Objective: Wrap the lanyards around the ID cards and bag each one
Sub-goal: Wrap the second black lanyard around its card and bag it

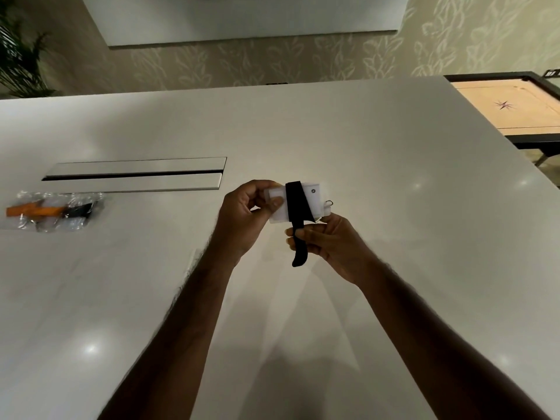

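I see the white table point(333, 131) filling most of the frame, with a long metal cable hatch point(136, 174) set into it at centre left. In the upper right corner a carrom board point(509, 107) stands apart from the table, carrying a small star mark at its middle. At the left edge of the frame a clear bag point(56, 212) lies on the table, and through it I make out an orange lanyard point(33, 211) and something dark beside it. Near the centre, both hands are raised above the table. My left hand point(245, 219) pinches the left end of the white ID card point(306, 201), thumb on its face. A black lanyard point(298, 219) is banded across the card's middle, its loose tail hanging down past my right hand point(330, 242), whose fingers curl round the strap just below the card. A small metal ring point(329, 203) shows at the card's right edge. I can read no writing on the card; only a tiny round mark shows near its upper right.
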Tool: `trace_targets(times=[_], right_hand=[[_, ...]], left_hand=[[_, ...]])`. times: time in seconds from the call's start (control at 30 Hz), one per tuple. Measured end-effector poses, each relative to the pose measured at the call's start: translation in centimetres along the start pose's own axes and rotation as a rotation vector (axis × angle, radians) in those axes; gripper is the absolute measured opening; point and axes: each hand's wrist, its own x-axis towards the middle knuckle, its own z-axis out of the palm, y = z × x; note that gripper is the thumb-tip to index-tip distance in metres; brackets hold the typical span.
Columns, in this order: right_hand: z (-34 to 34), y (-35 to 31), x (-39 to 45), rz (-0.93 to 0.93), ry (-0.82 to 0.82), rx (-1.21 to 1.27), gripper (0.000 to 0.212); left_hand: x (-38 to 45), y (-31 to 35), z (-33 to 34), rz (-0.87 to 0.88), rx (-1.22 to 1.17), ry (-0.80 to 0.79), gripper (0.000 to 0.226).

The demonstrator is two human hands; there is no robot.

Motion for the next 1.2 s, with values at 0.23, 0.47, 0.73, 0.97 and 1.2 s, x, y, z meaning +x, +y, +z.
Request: trace_targets(times=[0.23, 0.47, 0.73, 0.97, 1.2], right_hand=[[0.6, -0.2, -0.3, -0.049, 0.114, -0.12, 0.034], [2.3, -0.2, -0.7, -0.177, 0.247, -0.292, 0.026], [2.7, -2.7, 0.3, -0.219, 0.252, -0.361, 0.019], [2.6, -4.2, 0.2, -0.177, 0.083, -0.419, 0.037], [2.3, -5.0, 0.5, -0.231, 0.122, -0.598, 0.023]], left_hand=[[0.5, -1.0, -0.9, -0.002, 0.055, 0.114, 0.025], [0.0, -1.7, -0.7, 0.049, 0.242, 0.144, 0.025], [-1.1, -2.1, 0.0, 0.073, 0.277, 0.045, 0.023], [-1.4, -1.6, -0.5, 0.023, 0.22, 0.056, 0.025], [-2.3, -1.9, 0.0, -0.01, 0.167, 0.049, 0.025]])
